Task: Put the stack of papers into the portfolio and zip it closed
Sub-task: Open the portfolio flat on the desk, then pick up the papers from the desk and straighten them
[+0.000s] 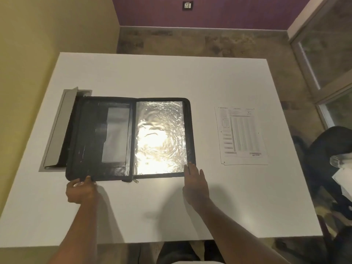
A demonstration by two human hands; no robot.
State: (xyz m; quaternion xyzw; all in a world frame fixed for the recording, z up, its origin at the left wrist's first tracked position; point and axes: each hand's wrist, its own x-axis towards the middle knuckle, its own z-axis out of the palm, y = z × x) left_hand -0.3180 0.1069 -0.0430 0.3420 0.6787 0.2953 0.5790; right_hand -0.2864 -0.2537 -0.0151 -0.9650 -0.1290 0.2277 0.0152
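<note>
A black zip portfolio (91, 138) lies open flat on the white table (171, 80), a dark pocket panel on its left half and a shiny clear plastic sleeve (161, 138) on its right half. Its zipper pull (136, 181) hangs at the near edge by the spine. My left hand (81, 190) grips the portfolio's near left corner. Fingers extended, my right hand (196, 182) rests at the near right corner, fingertips touching the edge. The stack of printed papers (242, 135) lies flat on the table to the right of the portfolio, apart from both hands.
A grey hinged cable-box lid (59, 130) stands open in the table just left of the portfolio, whose left edge overlaps the opening. A dark office chair (327, 161) with white items on it stands off the table's right side. A glass door is at far right.
</note>
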